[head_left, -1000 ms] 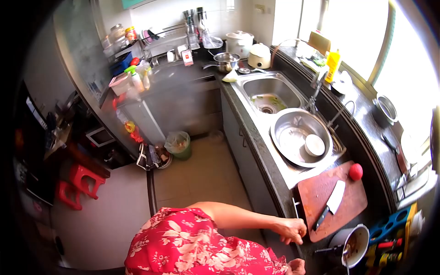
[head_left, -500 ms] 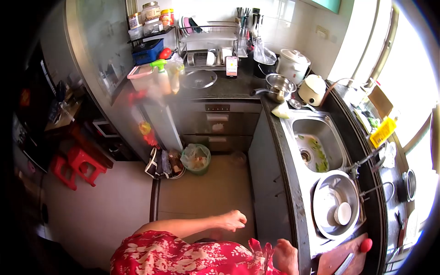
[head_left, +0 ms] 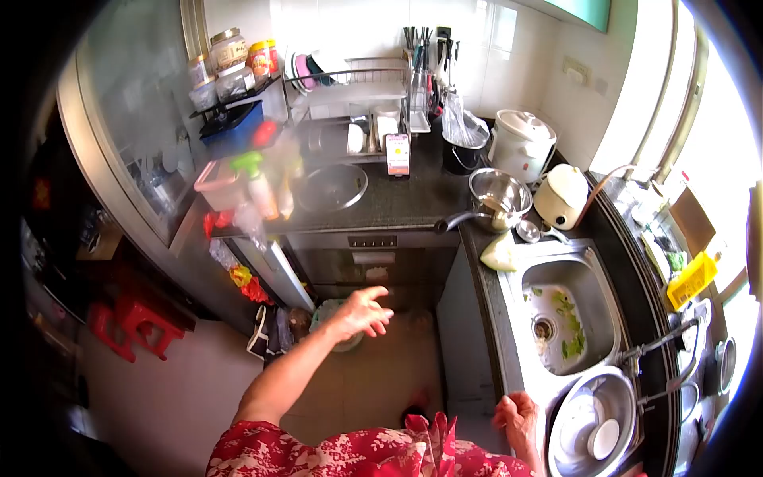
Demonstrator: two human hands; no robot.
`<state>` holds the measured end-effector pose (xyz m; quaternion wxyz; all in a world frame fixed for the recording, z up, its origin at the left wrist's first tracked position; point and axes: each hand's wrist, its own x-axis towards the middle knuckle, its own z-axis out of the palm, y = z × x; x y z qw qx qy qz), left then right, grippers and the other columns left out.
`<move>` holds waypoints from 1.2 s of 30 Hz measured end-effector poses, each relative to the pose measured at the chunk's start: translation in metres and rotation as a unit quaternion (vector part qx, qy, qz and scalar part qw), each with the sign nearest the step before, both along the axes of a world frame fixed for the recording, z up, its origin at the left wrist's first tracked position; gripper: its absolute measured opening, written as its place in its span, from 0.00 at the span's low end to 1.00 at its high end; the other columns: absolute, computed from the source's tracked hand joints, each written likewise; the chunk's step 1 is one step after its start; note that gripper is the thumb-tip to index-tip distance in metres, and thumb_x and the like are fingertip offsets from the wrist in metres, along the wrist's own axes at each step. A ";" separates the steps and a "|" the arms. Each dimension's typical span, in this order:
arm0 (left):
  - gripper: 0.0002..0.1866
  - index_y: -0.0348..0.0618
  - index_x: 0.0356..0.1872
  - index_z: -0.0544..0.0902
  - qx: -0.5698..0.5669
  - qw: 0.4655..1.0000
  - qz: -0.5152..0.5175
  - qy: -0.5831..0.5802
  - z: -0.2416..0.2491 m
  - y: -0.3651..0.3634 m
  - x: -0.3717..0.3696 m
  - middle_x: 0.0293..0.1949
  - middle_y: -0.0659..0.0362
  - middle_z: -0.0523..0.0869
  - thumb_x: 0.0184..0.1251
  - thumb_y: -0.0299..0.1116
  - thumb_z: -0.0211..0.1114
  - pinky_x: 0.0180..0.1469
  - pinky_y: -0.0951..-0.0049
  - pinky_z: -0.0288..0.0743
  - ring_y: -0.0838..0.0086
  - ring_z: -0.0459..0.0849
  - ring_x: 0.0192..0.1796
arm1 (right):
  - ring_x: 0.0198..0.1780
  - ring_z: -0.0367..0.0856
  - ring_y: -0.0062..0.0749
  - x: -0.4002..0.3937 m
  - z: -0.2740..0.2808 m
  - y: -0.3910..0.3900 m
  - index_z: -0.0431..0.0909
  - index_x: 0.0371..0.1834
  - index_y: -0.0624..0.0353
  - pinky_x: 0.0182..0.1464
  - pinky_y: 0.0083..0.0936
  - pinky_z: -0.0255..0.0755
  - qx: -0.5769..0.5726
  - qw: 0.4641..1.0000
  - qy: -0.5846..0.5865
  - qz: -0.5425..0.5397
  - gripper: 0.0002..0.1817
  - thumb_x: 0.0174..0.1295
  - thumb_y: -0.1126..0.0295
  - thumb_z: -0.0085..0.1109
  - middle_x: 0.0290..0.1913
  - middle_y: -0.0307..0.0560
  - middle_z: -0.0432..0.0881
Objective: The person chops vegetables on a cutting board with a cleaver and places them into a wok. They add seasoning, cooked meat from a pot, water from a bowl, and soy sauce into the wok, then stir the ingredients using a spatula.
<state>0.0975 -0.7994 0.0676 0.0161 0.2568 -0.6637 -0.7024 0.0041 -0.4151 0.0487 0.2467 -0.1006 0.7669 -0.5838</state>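
Note:
My left hand [head_left: 362, 315] is stretched forward over the floor in front of the drawers, its fingers apart and nothing in them. Behind it, a bin with a pale green bag [head_left: 347, 342] is partly hidden by my wrist. Low on the right, my right hand [head_left: 518, 413] hangs beside the counter edge with its fingers curled; whether it holds anything is hidden. Nearest to it is a steel basin [head_left: 568, 433] with a white bowl [head_left: 603, 439] inside. The sink [head_left: 576, 350] behind the basin has green leaf scraps in it.
A pot [head_left: 499, 195], a pale melon piece [head_left: 499, 251], a rice cooker [head_left: 522, 147] and a cream kettle [head_left: 561, 199] stand by the corner. A phone [head_left: 397, 155] leans on the dish rack [head_left: 350, 91]. Bottles [head_left: 261, 191] are at the left; red stools [head_left: 151, 326] stand on the floor.
My left hand has reached forward and its fingers have spread. My right hand has moved forward and right beside the counter. The view has shifted, with the counter now nearer.

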 end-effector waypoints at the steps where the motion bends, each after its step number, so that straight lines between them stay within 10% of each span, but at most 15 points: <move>1: 0.37 0.33 0.67 0.55 0.000 1.000 0.011 0.007 0.010 -0.015 -0.006 0.33 0.49 0.82 0.60 0.31 0.64 0.27 0.71 0.79 0.69 0.83 0.28 | 0.19 0.77 0.26 -0.024 -0.001 -0.015 0.73 0.32 0.67 0.21 0.21 0.71 0.010 0.999 0.037 0.021 0.11 0.60 0.68 0.57 0.20 0.45 0.78; 13: 0.38 0.39 0.69 0.48 0.022 0.997 0.040 -0.061 0.028 -0.152 -0.137 0.31 0.49 0.81 0.63 0.32 0.60 0.27 0.66 0.78 0.64 0.83 0.29 | 0.25 0.78 0.26 -0.156 0.028 -0.157 0.72 0.38 0.69 0.27 0.23 0.72 0.025 0.978 0.031 0.206 0.10 0.59 0.73 0.57 0.26 0.49 0.79; 24: 0.40 0.41 0.70 0.47 0.013 0.995 -0.038 -0.095 -0.002 -0.283 -0.301 0.29 0.48 0.80 0.61 0.33 0.61 0.25 0.66 0.78 0.64 0.83 0.25 | 0.21 0.78 0.26 -0.176 0.012 -0.191 0.73 0.33 0.69 0.24 0.23 0.71 0.116 0.992 -0.003 0.046 0.07 0.57 0.75 0.56 0.21 0.49 0.79; 36: 0.37 0.39 0.68 0.55 -0.095 0.993 -0.036 -0.064 0.020 -0.325 -0.319 0.28 0.49 0.81 0.60 0.30 0.63 0.20 0.72 0.77 0.67 0.83 0.24 | 0.20 0.78 0.25 -0.186 0.028 -0.246 0.73 0.35 0.69 0.23 0.22 0.70 0.117 0.993 0.006 0.028 0.09 0.58 0.73 0.56 0.21 0.46 0.78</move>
